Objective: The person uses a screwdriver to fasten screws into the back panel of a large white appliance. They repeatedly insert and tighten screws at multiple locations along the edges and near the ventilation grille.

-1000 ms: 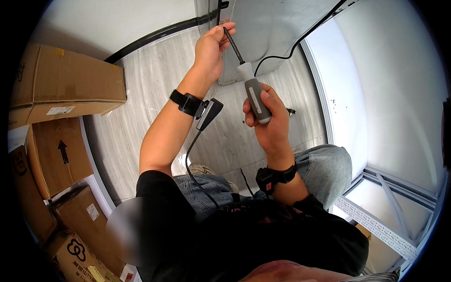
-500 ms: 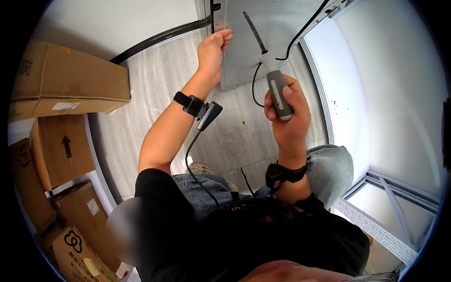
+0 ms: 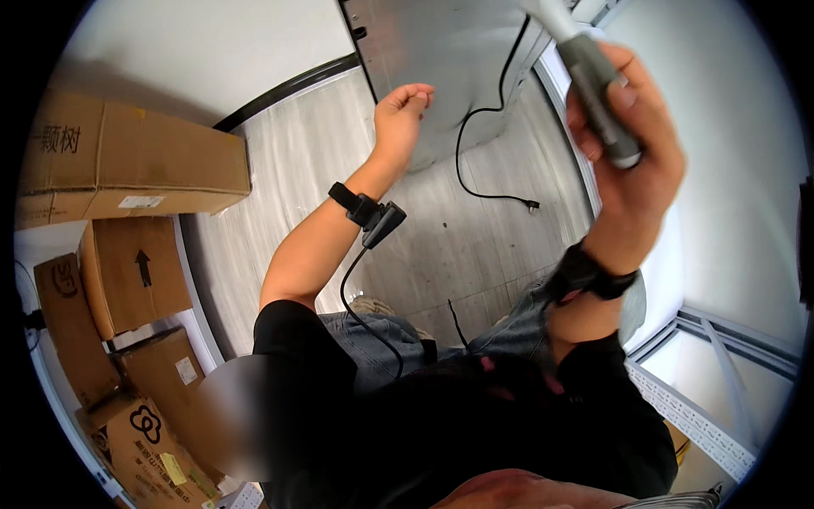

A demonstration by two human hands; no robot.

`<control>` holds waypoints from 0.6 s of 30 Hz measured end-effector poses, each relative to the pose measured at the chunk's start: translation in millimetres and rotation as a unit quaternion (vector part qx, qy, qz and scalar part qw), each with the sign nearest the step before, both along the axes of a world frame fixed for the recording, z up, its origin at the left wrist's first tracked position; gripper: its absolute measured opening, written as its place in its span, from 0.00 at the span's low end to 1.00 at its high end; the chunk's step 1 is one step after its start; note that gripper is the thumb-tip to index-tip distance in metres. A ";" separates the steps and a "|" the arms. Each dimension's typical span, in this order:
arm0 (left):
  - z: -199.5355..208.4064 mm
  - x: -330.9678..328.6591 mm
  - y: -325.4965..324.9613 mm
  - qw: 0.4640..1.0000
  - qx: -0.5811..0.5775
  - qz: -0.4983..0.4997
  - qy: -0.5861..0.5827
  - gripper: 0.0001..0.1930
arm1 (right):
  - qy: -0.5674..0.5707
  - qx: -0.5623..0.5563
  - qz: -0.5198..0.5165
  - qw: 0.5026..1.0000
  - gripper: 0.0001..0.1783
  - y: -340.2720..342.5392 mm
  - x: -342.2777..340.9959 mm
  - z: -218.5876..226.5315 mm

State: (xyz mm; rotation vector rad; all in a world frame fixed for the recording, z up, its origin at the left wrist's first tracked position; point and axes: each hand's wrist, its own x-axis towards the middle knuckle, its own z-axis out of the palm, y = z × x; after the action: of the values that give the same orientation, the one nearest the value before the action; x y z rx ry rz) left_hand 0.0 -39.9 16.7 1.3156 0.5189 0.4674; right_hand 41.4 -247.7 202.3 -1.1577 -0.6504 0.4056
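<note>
My right hand [image 3: 640, 136], raised at the upper right, is wrapped round the grey handle of a screwdriver [image 3: 600, 100]. Its white collar points up and left; the shaft cannot be made out now. Upper centre, my left hand [image 3: 400, 127] has its fingers curled together in front of a grey metal cabinet [image 3: 424, 42]. Whether anything small sits in those fingers is hidden. A black power cord [image 3: 462, 161] runs down the cabinet to the floor and ends in a plug [image 3: 532, 206].
Cardboard boxes [image 3: 170, 161] are stacked along the left. White perforated shelf framing [image 3: 691, 416] stands at the lower right, beside a white wall [image 3: 729, 170]. Both wrists wear black straps; a cable [image 3: 348, 288] hangs from the left one. The floor [image 3: 407, 229] is light wood-look planks.
My right hand has moved up and right with the screwdriver. The left hand has shifted slightly right and down in view, its fingers still curled. The cord's plug has come into sight.
</note>
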 end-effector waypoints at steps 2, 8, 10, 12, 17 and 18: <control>13.3 6.9 -24.0 0.998 0.011 -0.056 -0.031 0.08 | -0.111 -0.077 0.000 0.991 0.18 -24.6 23.9 33.3; 36.3 39.5 -95.6 0.967 0.022 -0.248 -0.057 0.08 | -0.230 -0.191 -0.074 0.951 0.21 -124.3 56.5 86.7; 30.8 57.9 -126.4 0.957 0.023 -0.288 -0.041 0.08 | -0.188 -0.196 -0.085 0.959 0.21 -170.1 73.0 74.7; 19.8 76.3 -157.9 0.950 0.014 -0.311 -0.017 0.09 | -0.131 -0.189 -0.072 0.971 0.18 -224.2 97.7 44.9; -41.6 122.9 -233.6 0.932 0.072 -0.351 0.058 0.08 | -0.031 -0.204 -0.154 0.966 0.19 -325.3 143.0 -97.9; -62.0 134.3 -249.3 0.927 0.107 -0.355 0.060 0.08 | 0.039 -0.183 -0.181 0.966 0.18 -333.7 141.1 -119.2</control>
State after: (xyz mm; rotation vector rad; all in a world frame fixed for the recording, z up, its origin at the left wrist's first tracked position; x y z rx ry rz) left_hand 134.3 -289.2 -45.3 1.6405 0.0608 -0.1672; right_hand 182.5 -581.4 83.0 -1.5718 -0.2884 0.2619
